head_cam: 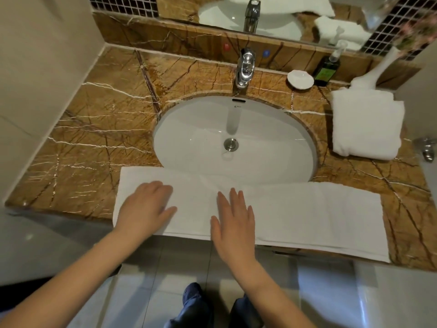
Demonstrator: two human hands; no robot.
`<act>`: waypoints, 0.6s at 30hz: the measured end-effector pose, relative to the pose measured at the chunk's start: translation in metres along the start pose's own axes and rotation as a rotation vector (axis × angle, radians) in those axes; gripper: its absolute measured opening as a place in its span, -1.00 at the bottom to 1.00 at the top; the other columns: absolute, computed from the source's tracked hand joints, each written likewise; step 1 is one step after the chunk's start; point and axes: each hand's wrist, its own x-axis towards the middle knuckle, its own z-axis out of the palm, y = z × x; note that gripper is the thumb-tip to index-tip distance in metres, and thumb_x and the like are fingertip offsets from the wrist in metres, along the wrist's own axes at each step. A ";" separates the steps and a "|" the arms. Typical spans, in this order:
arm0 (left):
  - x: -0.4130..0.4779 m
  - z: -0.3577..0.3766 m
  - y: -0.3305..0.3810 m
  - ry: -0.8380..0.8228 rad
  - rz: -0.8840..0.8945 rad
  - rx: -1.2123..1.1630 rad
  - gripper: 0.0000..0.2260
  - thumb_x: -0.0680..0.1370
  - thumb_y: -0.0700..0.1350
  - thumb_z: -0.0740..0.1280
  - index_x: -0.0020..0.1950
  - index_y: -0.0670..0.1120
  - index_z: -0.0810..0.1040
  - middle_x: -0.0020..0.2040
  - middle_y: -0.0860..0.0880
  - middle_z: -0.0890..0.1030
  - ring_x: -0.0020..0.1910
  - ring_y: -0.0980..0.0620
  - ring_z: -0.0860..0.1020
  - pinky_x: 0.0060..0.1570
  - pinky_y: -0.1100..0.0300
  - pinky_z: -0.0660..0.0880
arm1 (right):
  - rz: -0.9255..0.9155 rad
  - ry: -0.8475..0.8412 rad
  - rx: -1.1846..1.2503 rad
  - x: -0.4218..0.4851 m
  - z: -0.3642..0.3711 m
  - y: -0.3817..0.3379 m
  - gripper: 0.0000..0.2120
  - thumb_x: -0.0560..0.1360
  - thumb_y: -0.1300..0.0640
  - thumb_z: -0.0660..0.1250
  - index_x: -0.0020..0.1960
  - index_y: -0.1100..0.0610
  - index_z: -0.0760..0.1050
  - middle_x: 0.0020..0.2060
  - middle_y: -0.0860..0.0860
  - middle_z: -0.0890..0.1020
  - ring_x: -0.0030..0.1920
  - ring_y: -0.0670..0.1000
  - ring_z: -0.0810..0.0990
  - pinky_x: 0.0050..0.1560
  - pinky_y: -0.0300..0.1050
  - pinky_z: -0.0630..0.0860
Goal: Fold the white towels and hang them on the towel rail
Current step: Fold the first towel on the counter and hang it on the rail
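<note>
A long white towel (307, 214), folded into a narrow strip, lies flat along the front edge of the brown marble counter (94, 129), partly over the sink's near rim. My left hand (147, 204) rests palm down on its left part, fingers together. My right hand (233, 218) lies flat on its middle, fingers spread. Neither hand grips the cloth. A second white towel (366, 124), folded thick, sits on the counter at the right. No towel rail is in sight.
A white oval sink (189, 129) with a chrome tap (244, 67) fills the counter's middle. Behind it stand a white soap dish (300, 78) and a dark pump bottle (327, 67). A mirror runs along the back. A chrome handle (428, 150) sticks out at the right. Tiled wall at left.
</note>
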 end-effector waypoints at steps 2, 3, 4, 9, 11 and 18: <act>-0.009 0.009 -0.005 -0.130 -0.048 -0.031 -0.43 0.53 0.16 0.28 0.48 -0.01 0.29 0.49 -0.10 0.27 0.45 -0.15 0.22 0.34 -0.05 0.28 | 0.024 -0.044 -0.058 -0.005 0.008 -0.003 -0.45 0.56 -0.06 0.01 0.51 0.09 0.26 0.50 0.18 0.25 0.50 0.18 0.20 0.42 0.23 0.21; -0.011 0.012 -0.010 -0.156 -0.056 -0.036 -0.38 0.53 0.18 0.28 0.52 0.02 0.20 0.54 -0.07 0.17 0.50 -0.13 0.12 0.40 -0.03 0.19 | 0.028 -0.066 -0.086 -0.007 0.012 -0.006 -0.44 0.56 -0.07 0.00 0.51 0.10 0.24 0.50 0.19 0.23 0.50 0.18 0.20 0.44 0.23 0.17; -0.012 0.013 -0.016 -0.159 -0.058 -0.042 -0.36 0.52 0.17 0.28 0.54 0.04 0.16 0.56 -0.06 0.11 0.52 -0.12 0.06 0.43 -0.02 0.15 | 0.031 -0.080 -0.102 -0.008 0.016 -0.009 -0.43 0.56 -0.07 -0.01 0.52 0.11 0.23 0.50 0.20 0.22 0.50 0.19 0.19 0.47 0.23 0.12; -0.012 0.007 -0.041 -0.133 -0.105 -0.088 -0.35 0.50 0.13 0.33 0.53 0.04 0.17 0.56 -0.08 0.10 0.53 -0.11 0.05 0.44 -0.03 0.13 | 0.029 -0.125 -0.127 -0.005 0.026 -0.029 -0.43 0.57 -0.10 -0.02 0.53 0.07 0.21 0.49 0.24 0.24 0.49 0.24 0.21 0.38 0.27 0.05; -0.010 0.004 -0.041 -0.159 -0.128 -0.069 -0.35 0.51 0.10 0.35 0.53 0.03 0.18 0.56 -0.08 0.10 0.52 -0.12 0.07 0.43 -0.04 0.16 | 0.034 -0.125 -0.126 -0.003 0.028 -0.033 -0.43 0.57 -0.11 -0.03 0.53 0.06 0.22 0.49 0.24 0.25 0.49 0.24 0.22 0.38 0.27 0.07; -0.004 0.017 0.049 0.029 0.129 -0.189 -0.58 0.58 0.01 0.24 0.44 0.00 0.36 0.46 -0.04 0.34 0.45 -0.05 0.28 0.38 0.10 0.20 | -0.025 -0.061 0.073 -0.002 -0.001 -0.001 -0.50 0.60 0.00 -0.03 0.50 0.09 0.27 0.48 0.13 0.31 0.50 0.14 0.21 0.43 0.17 0.26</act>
